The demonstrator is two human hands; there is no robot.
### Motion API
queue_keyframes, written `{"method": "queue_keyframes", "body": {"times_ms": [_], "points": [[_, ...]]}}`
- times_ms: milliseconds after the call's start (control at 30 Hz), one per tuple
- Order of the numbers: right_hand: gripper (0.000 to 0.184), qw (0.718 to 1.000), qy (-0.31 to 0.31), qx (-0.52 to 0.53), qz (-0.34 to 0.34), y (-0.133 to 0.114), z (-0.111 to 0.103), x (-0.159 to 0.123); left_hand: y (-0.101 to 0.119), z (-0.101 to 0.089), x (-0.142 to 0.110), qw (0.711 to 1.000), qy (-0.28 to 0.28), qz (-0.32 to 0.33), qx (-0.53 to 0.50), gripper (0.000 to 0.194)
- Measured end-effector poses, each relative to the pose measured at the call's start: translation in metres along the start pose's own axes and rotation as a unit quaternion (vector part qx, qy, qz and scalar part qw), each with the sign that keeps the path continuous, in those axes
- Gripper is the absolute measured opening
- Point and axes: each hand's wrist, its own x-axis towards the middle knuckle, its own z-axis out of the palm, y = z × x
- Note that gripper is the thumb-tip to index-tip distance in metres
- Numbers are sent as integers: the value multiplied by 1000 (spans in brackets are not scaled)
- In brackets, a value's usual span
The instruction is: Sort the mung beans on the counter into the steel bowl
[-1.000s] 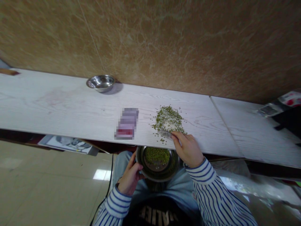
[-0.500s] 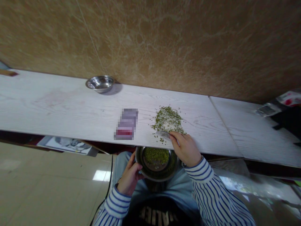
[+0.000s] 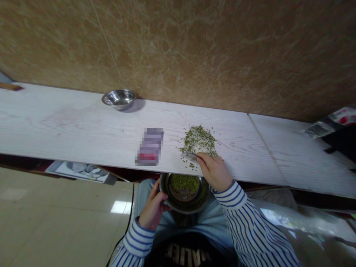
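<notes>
My right hand [image 3: 215, 170] is closed around a silvery spoon [image 3: 189, 156], its bowl low at the near side of the scattered mung beans [image 3: 198, 138]. These green beans lie in a loose patch on the white table. Below the table's front edge, my left hand [image 3: 155, 207] grips the left rim of a steel bowl [image 3: 185, 208] held over my lap. More mung beans [image 3: 184, 183] rest inside that bowl, and its far rim is close under the table edge. Part of the spoon's handle is hidden by my fingers.
A smaller steel bowl [image 3: 119, 101] stands against the marbled wall. A blurred-out flat phone-like item [image 3: 150, 146] lies left of the beans. At the far right are plastic packets [image 3: 319, 129] and a black object [image 3: 342, 142]. A shelf with papers [image 3: 78, 170] runs beneath the table.
My right hand and the spoon have shifted slightly left and away from me along the near edge of the beans. The left hand and the held bowl stay put.
</notes>
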Motion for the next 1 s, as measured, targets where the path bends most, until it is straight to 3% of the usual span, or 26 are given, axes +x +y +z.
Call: {"method": "queue_keyframes", "body": {"times_ms": [533, 1000], "points": [[24, 998, -36, 13, -43, -5, -5, -5, 2, -2, 1, 1000, 22, 3, 8, 64], [23, 994, -38, 56, -87, -3, -16, -22, -2, 4, -2, 1000, -10, 0, 2, 72]]}}
